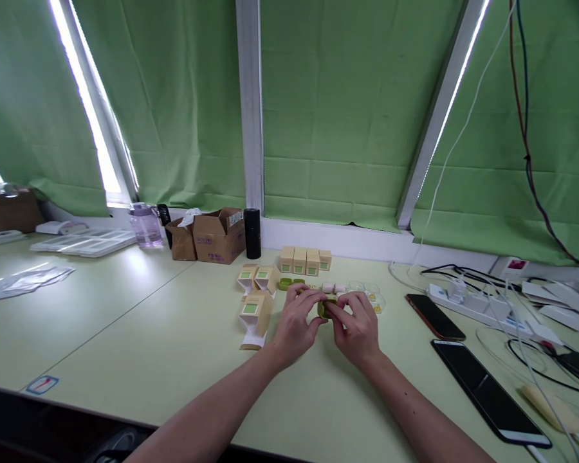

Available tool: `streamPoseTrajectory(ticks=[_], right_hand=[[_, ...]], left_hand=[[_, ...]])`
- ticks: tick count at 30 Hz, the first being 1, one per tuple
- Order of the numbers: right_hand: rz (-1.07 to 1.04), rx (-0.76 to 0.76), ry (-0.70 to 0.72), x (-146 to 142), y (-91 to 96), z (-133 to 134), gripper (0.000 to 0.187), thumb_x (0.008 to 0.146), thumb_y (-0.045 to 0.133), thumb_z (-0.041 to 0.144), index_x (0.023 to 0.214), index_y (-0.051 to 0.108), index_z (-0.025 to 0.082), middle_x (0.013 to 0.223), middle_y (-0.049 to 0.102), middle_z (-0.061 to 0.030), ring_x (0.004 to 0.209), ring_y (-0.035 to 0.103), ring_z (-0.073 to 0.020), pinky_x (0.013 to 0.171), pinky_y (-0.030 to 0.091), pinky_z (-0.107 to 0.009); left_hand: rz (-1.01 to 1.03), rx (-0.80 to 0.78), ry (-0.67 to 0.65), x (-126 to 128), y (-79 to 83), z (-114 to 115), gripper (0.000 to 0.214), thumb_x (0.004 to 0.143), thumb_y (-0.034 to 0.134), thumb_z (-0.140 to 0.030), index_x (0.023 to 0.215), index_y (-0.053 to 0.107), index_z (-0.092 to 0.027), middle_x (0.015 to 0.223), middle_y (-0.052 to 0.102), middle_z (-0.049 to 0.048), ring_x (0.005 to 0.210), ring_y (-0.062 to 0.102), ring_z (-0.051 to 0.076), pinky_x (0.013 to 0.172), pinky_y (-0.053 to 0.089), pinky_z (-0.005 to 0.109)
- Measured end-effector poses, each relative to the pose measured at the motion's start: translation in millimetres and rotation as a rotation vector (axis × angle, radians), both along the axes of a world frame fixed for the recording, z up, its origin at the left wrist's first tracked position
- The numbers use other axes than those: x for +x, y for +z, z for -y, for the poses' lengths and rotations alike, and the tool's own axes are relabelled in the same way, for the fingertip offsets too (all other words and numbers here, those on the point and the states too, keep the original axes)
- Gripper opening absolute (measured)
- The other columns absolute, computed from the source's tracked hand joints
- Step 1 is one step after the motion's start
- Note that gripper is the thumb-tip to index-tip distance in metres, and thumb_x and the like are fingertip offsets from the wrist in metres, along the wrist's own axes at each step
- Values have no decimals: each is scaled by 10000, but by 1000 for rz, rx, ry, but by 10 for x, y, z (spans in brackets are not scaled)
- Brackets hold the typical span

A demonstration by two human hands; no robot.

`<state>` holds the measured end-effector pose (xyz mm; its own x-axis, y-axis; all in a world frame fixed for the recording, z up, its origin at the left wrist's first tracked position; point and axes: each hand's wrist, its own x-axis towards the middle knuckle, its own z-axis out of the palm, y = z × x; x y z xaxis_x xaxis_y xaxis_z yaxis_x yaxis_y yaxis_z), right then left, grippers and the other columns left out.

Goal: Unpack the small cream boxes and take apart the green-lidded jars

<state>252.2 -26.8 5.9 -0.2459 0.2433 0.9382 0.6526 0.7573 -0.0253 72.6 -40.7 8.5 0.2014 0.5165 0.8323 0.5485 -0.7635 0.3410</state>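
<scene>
A small olive-green case (324,310) is held between my two hands above the table. My left hand (294,328) grips it from the left, fingers and thumb closed on its edge. From the right, my right hand (358,326) pinches it, and its fingers cover part of the case. Just behind lie more green pieces (285,283), pale pink cylinders (328,287) and clear round plastic packs (377,301) with yellow bits. Left of my hands stand kraft boxes with green windows, their white flaps open; the nearest open box (257,310) is the largest in view.
A row of several closed kraft boxes (300,260) stands at the back. Further left are a black cylinder (252,233), a cardboard carton (218,238) and a purple bottle (145,226). Two phones (487,389) and a power strip (482,310) with tangled cables lie at right.
</scene>
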Motion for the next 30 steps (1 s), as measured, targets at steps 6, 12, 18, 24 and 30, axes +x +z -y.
streamPoseTrajectory(ticks=[6, 12, 18, 24, 30], right_hand=[[-5, -4, -24, -12, 1, 11, 227, 892, 631, 64, 980, 754, 233, 860, 607, -65, 852, 515, -220, 716, 446, -355], [-12, -15, -27, -24, -5, 9, 194, 896, 621, 66, 938, 731, 220, 852, 609, -66, 849, 515, -224, 702, 436, -353], [3, -28, -24, -28, -2, 5, 189, 915, 588, 73, 866, 698, 218, 789, 590, -52, 797, 509, -211, 682, 404, -351], [36, -37, -40, -32, 43, 19, 198, 934, 570, 79, 816, 659, 211, 728, 560, -31, 745, 475, -195, 669, 352, -346], [53, -35, -55, -30, 34, 20, 206, 934, 570, 80, 791, 643, 209, 710, 548, -26, 740, 467, -193, 673, 331, -345]], left_hand=[[-32, 25, 7, 2, -5, 12, 427, 847, 694, -49, 1234, 662, -227, 1166, 737, 98, 1200, 564, 307, 1009, 514, 510], [-58, 38, 16, -2, -3, 18, 426, 864, 659, -35, 1245, 657, -227, 1170, 740, 97, 1194, 573, 297, 1003, 518, 505], [-58, 56, 22, 4, 8, 16, 417, 857, 693, -53, 1233, 663, -233, 1158, 749, 93, 1160, 574, 299, 997, 517, 521], [-64, 57, 38, 10, 4, 12, 430, 853, 720, -63, 1240, 659, -238, 1172, 749, 87, 1151, 561, 299, 995, 527, 528], [-75, 43, 66, 13, -4, 17, 430, 853, 728, -82, 1248, 667, -239, 1174, 751, 97, 1162, 560, 311, 983, 538, 533]])
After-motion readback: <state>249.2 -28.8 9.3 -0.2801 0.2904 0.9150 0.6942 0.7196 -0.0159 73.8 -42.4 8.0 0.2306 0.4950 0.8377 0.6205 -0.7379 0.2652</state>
